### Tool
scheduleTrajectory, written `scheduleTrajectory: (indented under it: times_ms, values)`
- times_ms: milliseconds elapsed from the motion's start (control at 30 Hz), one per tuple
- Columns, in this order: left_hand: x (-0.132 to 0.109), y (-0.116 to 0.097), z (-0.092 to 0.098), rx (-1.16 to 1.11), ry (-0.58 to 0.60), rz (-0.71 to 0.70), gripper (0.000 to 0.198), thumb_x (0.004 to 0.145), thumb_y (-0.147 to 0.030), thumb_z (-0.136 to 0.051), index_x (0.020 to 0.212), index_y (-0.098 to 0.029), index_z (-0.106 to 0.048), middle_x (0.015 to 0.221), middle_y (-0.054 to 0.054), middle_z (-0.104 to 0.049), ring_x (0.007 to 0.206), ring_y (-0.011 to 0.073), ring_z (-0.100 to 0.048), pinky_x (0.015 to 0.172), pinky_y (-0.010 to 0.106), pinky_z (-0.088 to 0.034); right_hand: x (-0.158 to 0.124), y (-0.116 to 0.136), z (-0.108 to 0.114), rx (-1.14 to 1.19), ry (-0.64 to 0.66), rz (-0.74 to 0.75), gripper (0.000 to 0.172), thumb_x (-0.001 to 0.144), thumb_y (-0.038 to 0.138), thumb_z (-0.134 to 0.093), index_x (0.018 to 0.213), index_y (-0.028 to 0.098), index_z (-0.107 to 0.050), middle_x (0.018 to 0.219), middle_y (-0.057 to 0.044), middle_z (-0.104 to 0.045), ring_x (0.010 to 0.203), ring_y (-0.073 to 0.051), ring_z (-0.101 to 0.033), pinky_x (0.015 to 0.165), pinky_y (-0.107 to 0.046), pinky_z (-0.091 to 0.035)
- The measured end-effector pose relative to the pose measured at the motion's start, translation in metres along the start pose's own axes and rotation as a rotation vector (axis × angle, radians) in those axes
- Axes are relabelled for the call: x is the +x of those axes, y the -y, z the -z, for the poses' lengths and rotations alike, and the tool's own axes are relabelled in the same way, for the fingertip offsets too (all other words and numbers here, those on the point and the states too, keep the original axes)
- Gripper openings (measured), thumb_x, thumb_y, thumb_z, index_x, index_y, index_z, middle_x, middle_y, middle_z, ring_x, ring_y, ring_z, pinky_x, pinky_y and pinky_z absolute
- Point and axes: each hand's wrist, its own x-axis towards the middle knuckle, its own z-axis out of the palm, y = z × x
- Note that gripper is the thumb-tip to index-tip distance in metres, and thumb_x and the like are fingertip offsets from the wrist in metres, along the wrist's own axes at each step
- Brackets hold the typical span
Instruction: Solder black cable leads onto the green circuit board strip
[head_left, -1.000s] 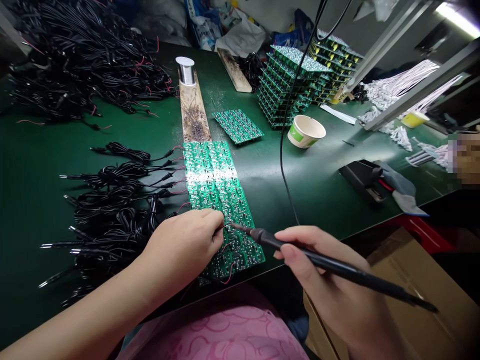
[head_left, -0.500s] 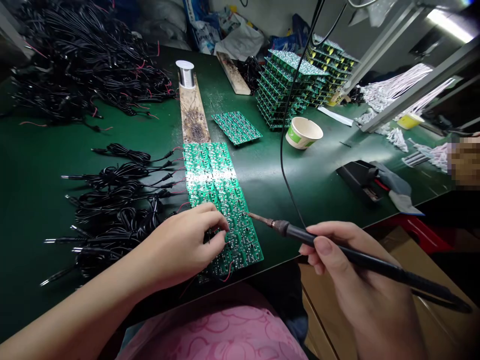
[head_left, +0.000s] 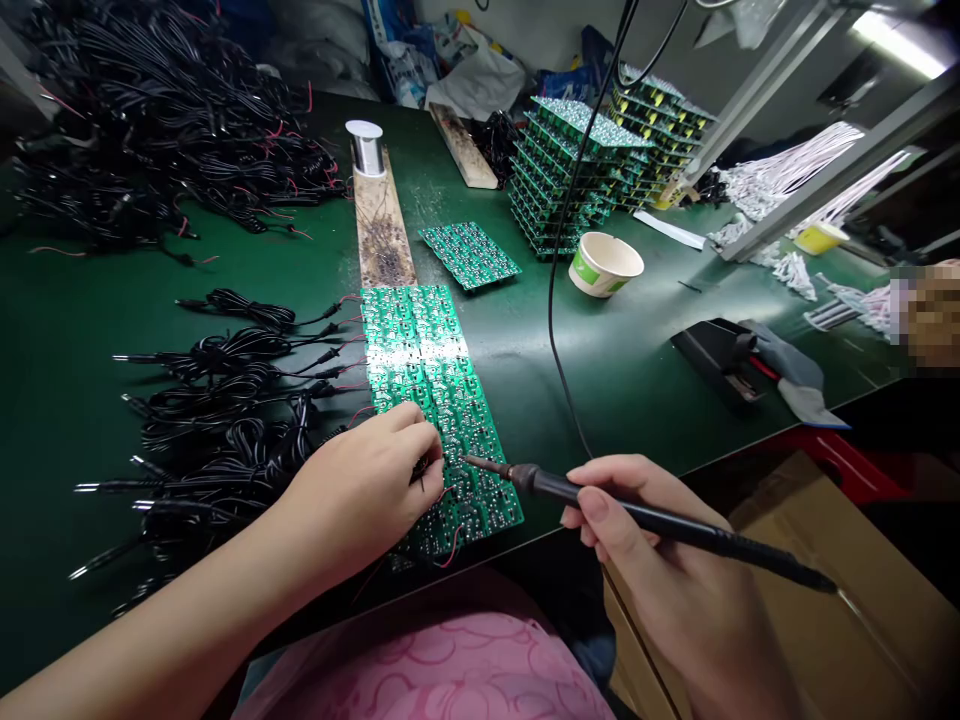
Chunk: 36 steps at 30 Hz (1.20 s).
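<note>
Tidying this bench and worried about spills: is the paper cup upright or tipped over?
Upright: the paper cup stands on its base on the green bench mat, with its open rim facing up.

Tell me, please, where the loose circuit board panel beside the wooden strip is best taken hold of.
I would take the circuit board panel by its near edge, coming from your side and from above. It lies flat on the green mat with components spread across its top, so the rim looks like the safest place to pinch. Nothing appears to press against that edge, which should leave room for your fingers.
</note>
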Motion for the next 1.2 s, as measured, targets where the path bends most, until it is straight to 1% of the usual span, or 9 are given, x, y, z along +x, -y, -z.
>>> scheduleTrajectory:
  times_ms: [267,467,633,733,833,967,1067,1133,1200]
  values:
    - [0.0,-0.001,0.001,-0.001,0.014,-0.001,0.023,0.102,-0.031,-0.05,0.087,-0.022,-0.066,0.097,0.004,-0.063,0.088,0.0206,-0.065,0.077,0.036,-0.047,0.004,-0.004,-0.004,0.019,0.03,-0.089,0.018,0.106,0.044,-0.067,0.104,0.028,-0.076,0.08,0.002,-0.079,0.067,-0.013,-0.076,0.058,-0.018,-0.06]
    - [0.001,-0.001,-0.001,0.017,0.017,-0.018,0.023,0.102,-0.029,-0.049,0.088,-0.022,-0.065,0.099,0.004,-0.063,0.09,0.0209,-0.065,0.079,0.037,-0.048,0.004,-0.002,-0.004,0.051,0.058,-0.111,0.016,0.108,0.043,-0.066,0.106,0.03,-0.075,0.082,0.003,-0.08,0.07,-0.012,-0.076,0.061,-0.017,-0.059]
    - [0.0,-0.001,-0.002,0.029,0.005,-0.021,0.022,0.102,-0.028,-0.049,0.087,-0.022,-0.064,0.099,0.004,-0.063,0.09,0.0207,-0.066,0.078,0.037,-0.048,0.008,0.008,-0.002,-0.033,0.1,-0.049,0.013,0.108,0.04,-0.065,0.105,0.031,-0.074,0.08,0.005,-0.077,0.068,-0.011,-0.074,0.061,-0.016,-0.058]
    - [-0.001,-0.001,-0.002,0.043,0.007,-0.019,0.022,0.103,-0.028,-0.049,0.087,-0.022,-0.063,0.099,0.005,-0.063,0.089,0.0206,-0.065,0.077,0.036,-0.047,0.007,0.016,-0.001,-0.117,0.118,0.074,0.009,0.106,0.036,-0.066,0.103,0.031,-0.073,0.081,0.006,-0.076,0.068,-0.01,-0.073,0.063,-0.016,-0.059]
    - [-0.002,-0.002,-0.001,0.059,0.006,-0.022,0.023,0.103,-0.029,-0.049,0.087,-0.021,-0.062,0.098,0.005,-0.062,0.088,0.0205,-0.065,0.076,0.036,-0.046,0.004,0.019,0.0,-0.155,0.074,0.162,0.006,0.106,0.033,-0.066,0.105,0.031,-0.072,0.083,0.005,-0.077,0.068,-0.011,-0.073,0.063,-0.018,-0.059]
    - [0.0,-0.003,-0.001,0.084,-0.001,-0.028,0.024,0.103,-0.028,-0.048,0.085,-0.021,-0.061,0.097,0.005,-0.062,0.088,0.0206,-0.064,0.075,0.036,-0.046,0.0,0.015,0.001,-0.143,-0.056,0.124,0.008,0.107,0.033,-0.065,0.111,0.03,-0.072,0.087,0.002,-0.078,0.073,-0.013,-0.077,0.064,-0.019,-0.062]
    - [0.002,-0.004,-0.003,0.089,0.006,-0.02,0.025,0.104,-0.029,-0.048,0.085,-0.022,-0.062,0.098,0.005,-0.062,0.088,0.0213,-0.065,0.075,0.036,-0.047,-0.002,0.013,0.001,-0.129,-0.07,0.128,0.009,0.107,0.034,-0.066,0.11,0.029,-0.073,0.087,0.002,-0.077,0.073,-0.013,-0.077,0.064,-0.018,-0.062]
    - [-0.001,-0.004,-0.004,0.083,-0.006,-0.02,0.023,0.104,-0.029,-0.047,0.089,-0.021,-0.064,0.101,0.005,-0.063,0.088,0.0217,-0.066,0.077,0.037,-0.05,-0.002,0.011,0.002,-0.114,-0.059,0.124,0.008,0.107,0.034,-0.066,0.11,0.03,-0.073,0.086,0.003,-0.077,0.072,-0.012,-0.077,0.062,-0.016,-0.062]
    - [-0.009,0.0,-0.002,0.076,-0.073,-0.017,0.024,0.105,-0.031,-0.048,0.111,-0.02,-0.067,0.114,0.008,-0.066,0.09,0.0227,-0.068,0.079,0.038,-0.052,-0.003,0.008,0.005,-0.114,-0.069,0.113,0.008,0.107,0.035,-0.066,0.11,0.03,-0.073,0.087,0.004,-0.078,0.073,-0.011,-0.077,0.063,-0.015,-0.061]
